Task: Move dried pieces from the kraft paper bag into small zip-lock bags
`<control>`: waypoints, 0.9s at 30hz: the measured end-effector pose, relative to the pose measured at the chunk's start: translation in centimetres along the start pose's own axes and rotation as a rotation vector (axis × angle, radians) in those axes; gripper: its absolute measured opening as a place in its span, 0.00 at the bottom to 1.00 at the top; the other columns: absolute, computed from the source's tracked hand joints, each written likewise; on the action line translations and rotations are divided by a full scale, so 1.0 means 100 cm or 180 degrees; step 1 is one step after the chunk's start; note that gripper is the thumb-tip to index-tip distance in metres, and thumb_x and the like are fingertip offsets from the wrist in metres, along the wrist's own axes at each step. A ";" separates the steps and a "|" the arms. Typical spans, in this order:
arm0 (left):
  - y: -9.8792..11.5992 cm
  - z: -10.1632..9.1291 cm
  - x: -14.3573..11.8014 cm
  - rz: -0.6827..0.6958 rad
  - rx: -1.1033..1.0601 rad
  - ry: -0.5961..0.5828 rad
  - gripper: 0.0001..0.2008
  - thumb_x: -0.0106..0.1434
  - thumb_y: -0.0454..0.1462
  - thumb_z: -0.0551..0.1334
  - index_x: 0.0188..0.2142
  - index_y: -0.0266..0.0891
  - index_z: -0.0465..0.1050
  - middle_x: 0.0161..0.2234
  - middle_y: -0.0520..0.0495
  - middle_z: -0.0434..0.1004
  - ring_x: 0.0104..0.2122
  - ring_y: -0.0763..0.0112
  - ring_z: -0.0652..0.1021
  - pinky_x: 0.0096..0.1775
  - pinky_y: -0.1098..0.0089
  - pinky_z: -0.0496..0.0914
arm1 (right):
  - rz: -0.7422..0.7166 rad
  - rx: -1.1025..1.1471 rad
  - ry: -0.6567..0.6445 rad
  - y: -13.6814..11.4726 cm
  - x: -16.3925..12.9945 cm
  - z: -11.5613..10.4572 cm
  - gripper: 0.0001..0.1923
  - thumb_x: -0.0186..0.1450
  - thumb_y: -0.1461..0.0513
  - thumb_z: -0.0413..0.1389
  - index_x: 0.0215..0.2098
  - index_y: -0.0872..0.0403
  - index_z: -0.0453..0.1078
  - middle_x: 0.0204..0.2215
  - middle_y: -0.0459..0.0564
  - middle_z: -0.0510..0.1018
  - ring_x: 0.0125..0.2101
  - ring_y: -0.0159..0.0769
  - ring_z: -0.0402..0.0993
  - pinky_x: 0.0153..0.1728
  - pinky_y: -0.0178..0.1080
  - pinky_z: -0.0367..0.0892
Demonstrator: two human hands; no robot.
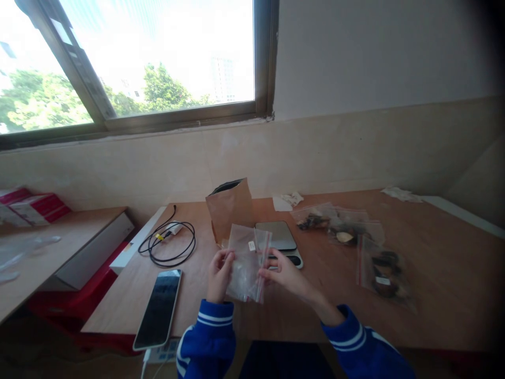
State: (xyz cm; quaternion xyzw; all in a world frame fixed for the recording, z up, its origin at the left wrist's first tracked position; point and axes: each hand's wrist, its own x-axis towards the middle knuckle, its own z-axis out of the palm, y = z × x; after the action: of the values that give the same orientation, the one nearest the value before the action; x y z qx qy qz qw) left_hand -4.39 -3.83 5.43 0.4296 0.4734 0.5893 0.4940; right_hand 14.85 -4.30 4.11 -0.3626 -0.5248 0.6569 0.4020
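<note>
**Clear zip-lock bag (pixel 241 273) held up over the wooden worktop (pixel 315 321)**

The left hand (pixel 219 275) has thumb and fingers pinched together on the bag's left edge; the right hand (pixel 284 272) is clamped on the opposite edge, along its red seal strip (pixel 268 242). A small white label (pixel 252 246) shows near the bag's top. Behind the bag are an upright, open-topped brown paper pouch (pixel 232 210) and a digital scale (pixel 278 235). Filled zip-lock bags (pixel 386 268) lie to the right; a coiled black cable (pixel 169 263) and a smartphone (pixel 159 305) lie left.
</note>
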 end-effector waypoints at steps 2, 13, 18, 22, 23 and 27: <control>-0.003 -0.005 0.004 -0.0084 0.0150 -0.0005 0.20 0.48 0.47 0.69 0.36 0.35 0.75 0.23 0.53 0.71 0.14 0.84 0.60 0.15 0.79 0.51 | 0.0013 0.0029 0.0044 0.006 0.000 0.004 0.34 0.51 0.50 0.65 0.50 0.49 0.56 0.28 0.42 0.73 0.29 0.37 0.78 0.35 0.43 0.74; -0.046 -0.049 0.029 0.0833 0.2822 0.0485 0.10 0.53 0.37 0.62 0.36 0.38 0.72 0.39 0.42 0.73 0.41 0.60 0.76 0.44 0.58 0.69 | -0.1067 -0.2570 0.2634 0.023 -0.044 -0.094 0.14 0.62 0.52 0.50 0.38 0.51 0.70 0.40 0.56 0.73 0.46 0.48 0.68 0.49 0.53 0.61; -0.062 -0.047 0.026 0.0582 0.2785 0.0237 0.12 0.55 0.37 0.59 0.40 0.37 0.67 0.36 0.44 0.74 0.38 0.62 0.77 0.41 0.59 0.71 | -0.0375 -0.3597 0.4364 0.043 -0.088 -0.140 0.16 0.57 0.55 0.53 0.42 0.54 0.69 0.44 0.63 0.69 0.46 0.57 0.64 0.42 0.57 0.59; -0.068 -0.041 0.015 0.0695 0.2985 0.0642 0.12 0.56 0.37 0.56 0.40 0.34 0.66 0.33 0.43 0.72 0.35 0.59 0.76 0.40 0.58 0.71 | -0.0285 -0.3747 0.4517 0.057 -0.108 -0.149 0.20 0.54 0.57 0.52 0.43 0.57 0.68 0.45 0.66 0.69 0.46 0.58 0.63 0.42 0.56 0.58; -0.068 -0.038 0.011 0.0736 0.3077 0.0778 0.12 0.57 0.37 0.55 0.40 0.34 0.66 0.33 0.41 0.72 0.36 0.59 0.76 0.41 0.58 0.70 | -0.0300 -0.3792 0.4491 0.060 -0.111 -0.151 0.20 0.54 0.57 0.51 0.43 0.58 0.68 0.45 0.66 0.69 0.47 0.58 0.63 0.42 0.55 0.58; -0.058 -0.019 -0.003 0.0473 0.3601 0.1138 0.15 0.59 0.37 0.54 0.43 0.30 0.67 0.40 0.34 0.71 0.45 0.53 0.74 0.46 0.54 0.67 | -0.0508 -0.3795 0.4311 0.063 -0.119 -0.159 0.19 0.57 0.59 0.46 0.42 0.58 0.68 0.39 0.62 0.75 0.43 0.54 0.68 0.45 0.54 0.59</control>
State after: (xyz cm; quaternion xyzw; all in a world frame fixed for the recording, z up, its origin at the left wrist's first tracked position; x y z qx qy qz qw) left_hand -5.17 -4.01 -0.59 0.5521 0.7582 0.3419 0.0586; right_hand 33.14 -9.60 -4.37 -0.7821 -0.4527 -0.1076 0.4146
